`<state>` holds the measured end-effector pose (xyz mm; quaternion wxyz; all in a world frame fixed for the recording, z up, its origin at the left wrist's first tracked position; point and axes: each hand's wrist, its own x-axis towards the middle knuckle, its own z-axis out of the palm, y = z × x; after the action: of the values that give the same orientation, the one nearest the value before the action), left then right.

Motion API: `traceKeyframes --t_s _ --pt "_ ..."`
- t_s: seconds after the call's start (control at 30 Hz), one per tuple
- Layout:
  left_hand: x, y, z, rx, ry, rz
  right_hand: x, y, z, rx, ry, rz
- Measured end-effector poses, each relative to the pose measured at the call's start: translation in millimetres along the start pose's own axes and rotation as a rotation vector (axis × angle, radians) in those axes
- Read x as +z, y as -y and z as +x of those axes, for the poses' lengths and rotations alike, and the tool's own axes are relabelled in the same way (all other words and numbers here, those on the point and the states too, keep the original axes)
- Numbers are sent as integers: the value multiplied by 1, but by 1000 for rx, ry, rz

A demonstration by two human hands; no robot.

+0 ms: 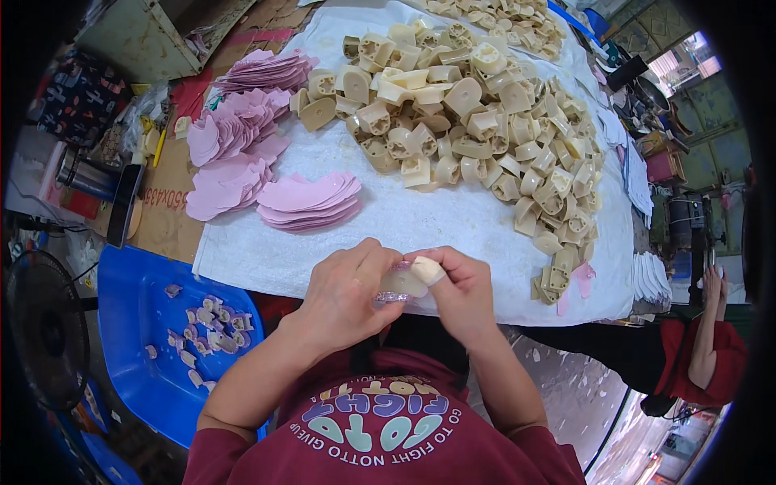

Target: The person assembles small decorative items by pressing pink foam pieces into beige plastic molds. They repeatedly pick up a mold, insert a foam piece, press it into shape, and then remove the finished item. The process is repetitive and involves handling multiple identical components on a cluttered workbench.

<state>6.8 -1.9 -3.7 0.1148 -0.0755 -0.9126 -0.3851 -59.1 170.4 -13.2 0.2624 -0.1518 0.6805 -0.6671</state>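
Close in front of my body, at the table's near edge, both hands hold one small pale shoe heel (400, 281) with glittery pink-purple material along its edges. My left hand (343, 287) grips its left side, thumb below and fingers above. On the other side, my right hand (462, 291) pinches it; a beige wrap covers that thumb. Just beyond lies a fanned stack of pink cut pieces (311, 202), with more pink stacks (234, 125) farther left. A large heap of cream plastic shoe heels (453, 105) spreads over the white cloth (420, 222).
A blue plastic tub (129, 315) at lower left holds several covered heels (214, 323). Left of the cloth are a dark phone-like slab (125, 206), a yellow pen (159, 148) and a fan (44, 323). Another person (699, 356) works at far right, near a white stack (649, 277).
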Motion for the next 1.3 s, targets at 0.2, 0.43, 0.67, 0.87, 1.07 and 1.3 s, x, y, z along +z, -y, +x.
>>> traceKeyframes --t_s 0.2,0.43,0.67,0.87,1.07,1.3 --pt "15 -4 1 -49 -123 10 0 -1 2 -41 -27 37" --pt "24 -8 2 -270 -174 -126 -2 -9 6 -6 -44 211" --pt "23 -11 11 -321 -230 -138 5 -7 8 7 -74 304" --pt "31 -5 8 -305 -249 -116 17 -6 5 -18 -157 5" --pt "19 2 6 -336 -103 -270 15 -1 1 -79 -45 31" --pt "8 15 4 -275 -180 -809 7 -5 4 -235 -45 -178"
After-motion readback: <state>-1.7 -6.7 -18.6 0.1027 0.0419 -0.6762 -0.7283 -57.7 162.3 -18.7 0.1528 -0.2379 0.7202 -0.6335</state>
